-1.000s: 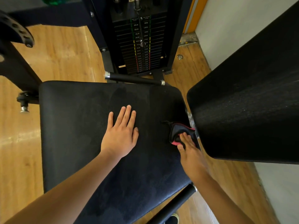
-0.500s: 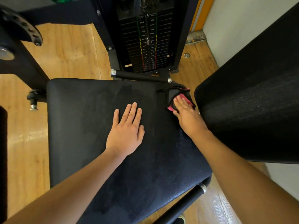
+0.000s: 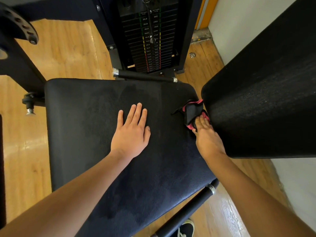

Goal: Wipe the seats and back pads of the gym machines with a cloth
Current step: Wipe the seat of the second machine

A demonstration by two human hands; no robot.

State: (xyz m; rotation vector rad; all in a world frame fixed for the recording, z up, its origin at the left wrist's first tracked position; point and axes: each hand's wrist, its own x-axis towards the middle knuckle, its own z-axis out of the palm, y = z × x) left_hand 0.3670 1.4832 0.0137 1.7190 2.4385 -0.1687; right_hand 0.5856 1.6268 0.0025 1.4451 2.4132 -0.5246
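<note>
A wide black seat pad [image 3: 82,127] fills the middle of the view, with faint damp streaks on it. My left hand [image 3: 131,134] lies flat on the seat's centre, fingers straight and together. At the seat's right edge, my right hand [image 3: 206,137] presses a dark cloth with pink trim [image 3: 191,112] onto the pad with straight fingers. The cloth sits right against the foot of the black back pad [image 3: 266,100], which rises on the right and hides part of my right hand.
Beyond the seat stands the weight stack [image 3: 150,41] in its black frame, with a black handle bar [image 3: 145,76] lying in front of it. Another bar [image 3: 186,211] runs below the seat's near corner, beside a shoe [image 3: 186,228]. Wooden floor all round; white wall at right.
My right hand slid the cloth along the seat's right edge, first away from me toward the far corner, then back a little beside the back pad. My left hand stayed flat.
</note>
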